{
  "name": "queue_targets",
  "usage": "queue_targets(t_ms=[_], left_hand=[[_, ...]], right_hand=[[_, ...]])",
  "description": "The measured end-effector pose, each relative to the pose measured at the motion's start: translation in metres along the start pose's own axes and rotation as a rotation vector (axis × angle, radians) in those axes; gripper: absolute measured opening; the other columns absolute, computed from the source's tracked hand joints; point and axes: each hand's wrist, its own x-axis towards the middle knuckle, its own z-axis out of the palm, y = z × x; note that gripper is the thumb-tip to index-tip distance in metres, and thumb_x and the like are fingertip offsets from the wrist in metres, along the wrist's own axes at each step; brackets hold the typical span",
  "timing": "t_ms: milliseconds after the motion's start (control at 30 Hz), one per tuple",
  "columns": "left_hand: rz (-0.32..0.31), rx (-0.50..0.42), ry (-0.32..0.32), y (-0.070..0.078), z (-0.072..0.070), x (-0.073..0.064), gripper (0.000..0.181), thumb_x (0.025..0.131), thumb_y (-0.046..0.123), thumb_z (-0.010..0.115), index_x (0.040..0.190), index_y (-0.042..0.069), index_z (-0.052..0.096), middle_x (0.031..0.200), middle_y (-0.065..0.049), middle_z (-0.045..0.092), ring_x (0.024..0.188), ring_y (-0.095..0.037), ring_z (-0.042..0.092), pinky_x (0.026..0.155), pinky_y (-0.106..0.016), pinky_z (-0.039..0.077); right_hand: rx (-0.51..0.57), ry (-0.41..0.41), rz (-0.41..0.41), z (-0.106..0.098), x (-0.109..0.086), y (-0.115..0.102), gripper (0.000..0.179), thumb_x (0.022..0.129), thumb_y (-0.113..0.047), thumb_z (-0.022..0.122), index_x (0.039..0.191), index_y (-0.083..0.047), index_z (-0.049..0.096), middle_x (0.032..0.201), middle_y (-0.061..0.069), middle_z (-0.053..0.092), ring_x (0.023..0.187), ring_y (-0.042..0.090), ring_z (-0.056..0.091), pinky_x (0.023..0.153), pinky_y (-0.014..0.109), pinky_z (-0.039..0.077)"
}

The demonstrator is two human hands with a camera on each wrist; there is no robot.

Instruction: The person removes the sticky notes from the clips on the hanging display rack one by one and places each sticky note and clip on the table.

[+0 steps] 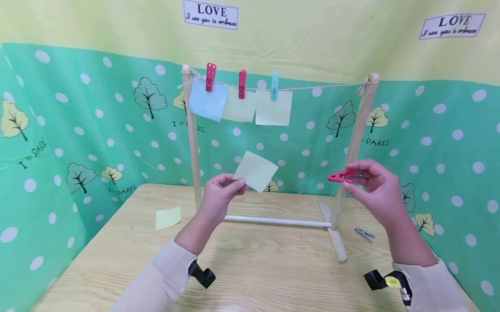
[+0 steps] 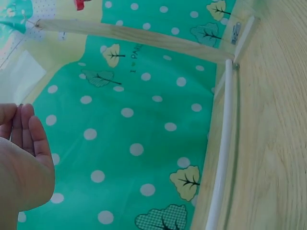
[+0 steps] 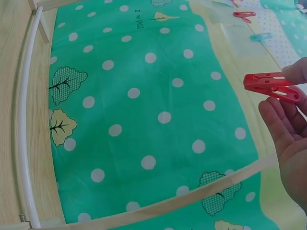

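Note:
My left hand (image 1: 224,194) pinches a pale yellow-green paper square (image 1: 256,171) by its lower left corner, in front of the wooden frame. Between thumb and fingers of my right hand (image 1: 375,185) is a red clothespin (image 1: 341,176), held near the frame's right post (image 1: 360,123); the right wrist view shows its jaws closed. Along the string (image 1: 318,87) hang a blue paper (image 1: 208,99) under a red clothespin (image 1: 210,76), a pale paper (image 1: 239,109) under another red clothespin (image 1: 242,84), and a second pale paper (image 1: 273,112) under a light blue clothespin (image 1: 275,85).
One pale yellow paper (image 1: 168,218) lies on the table (image 1: 262,276) at left. By the frame's right foot (image 1: 337,246) lie grey clothespins (image 1: 365,234). A white bar (image 1: 276,220) joins the posts low down. Behind everything hangs a green and yellow curtain (image 1: 110,123).

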Motion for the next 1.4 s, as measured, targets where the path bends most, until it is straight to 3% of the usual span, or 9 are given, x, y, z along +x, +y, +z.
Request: queue_targets(t_ms=[167, 400, 633, 833, 1400], left_hand=[[0.031, -0.035, 0.018, 0.004, -0.010, -0.007, 0.024, 0.087, -0.010, 0.064, 0.077, 0.011, 0.067, 0.075, -0.004, 0.072, 0.069, -0.016, 0.071, 0.068, -0.028, 0.060], [0.034, -0.014, 0.059, 0.010, -0.028, -0.015, 0.021, 0.087, -0.009, 0.066, 0.078, 0.010, 0.067, 0.076, -0.005, 0.071, 0.071, -0.017, 0.071, 0.069, -0.028, 0.060], [0.061, -0.029, 0.084, 0.014, -0.050, -0.023, 0.025, 0.088, -0.011, 0.064, 0.078, 0.011, 0.068, 0.075, -0.005, 0.072, 0.071, -0.016, 0.071, 0.069, -0.027, 0.060], [0.077, 0.015, 0.124, 0.018, -0.066, -0.029, 0.027, 0.087, -0.012, 0.064, 0.078, 0.012, 0.069, 0.075, -0.004, 0.072, 0.071, -0.016, 0.072, 0.070, -0.027, 0.060], [0.086, 0.023, 0.294, 0.023, -0.118, -0.048, 0.006, 0.088, -0.004, 0.069, 0.084, -0.001, 0.066, 0.075, -0.008, 0.071, 0.071, -0.018, 0.071, 0.073, -0.028, 0.060]], right_hand=[[0.009, -0.004, 0.012, -0.005, -0.008, 0.002, 0.033, 0.080, 0.022, 0.064, 0.112, 0.018, 0.056, 0.103, 0.013, 0.063, 0.093, 0.016, 0.064, 0.084, 0.019, 0.054], [0.034, 0.013, 0.052, -0.013, -0.021, 0.004, 0.034, 0.080, 0.024, 0.062, 0.113, 0.016, 0.058, 0.103, 0.010, 0.063, 0.091, 0.014, 0.065, 0.083, 0.019, 0.055], [0.025, 0.083, 0.134, -0.020, -0.038, 0.008, 0.034, 0.079, 0.026, 0.060, 0.112, 0.019, 0.055, 0.102, 0.010, 0.063, 0.091, 0.014, 0.066, 0.081, 0.018, 0.055], [0.050, 0.083, 0.141, -0.030, -0.049, 0.013, 0.033, 0.081, 0.027, 0.058, 0.112, 0.018, 0.053, 0.104, 0.009, 0.065, 0.095, 0.013, 0.066, 0.083, 0.020, 0.054], [0.027, 0.155, 0.257, -0.049, -0.074, 0.021, 0.034, 0.082, 0.021, 0.064, 0.115, 0.013, 0.058, 0.104, 0.004, 0.069, 0.094, 0.011, 0.067, 0.077, 0.018, 0.056]])
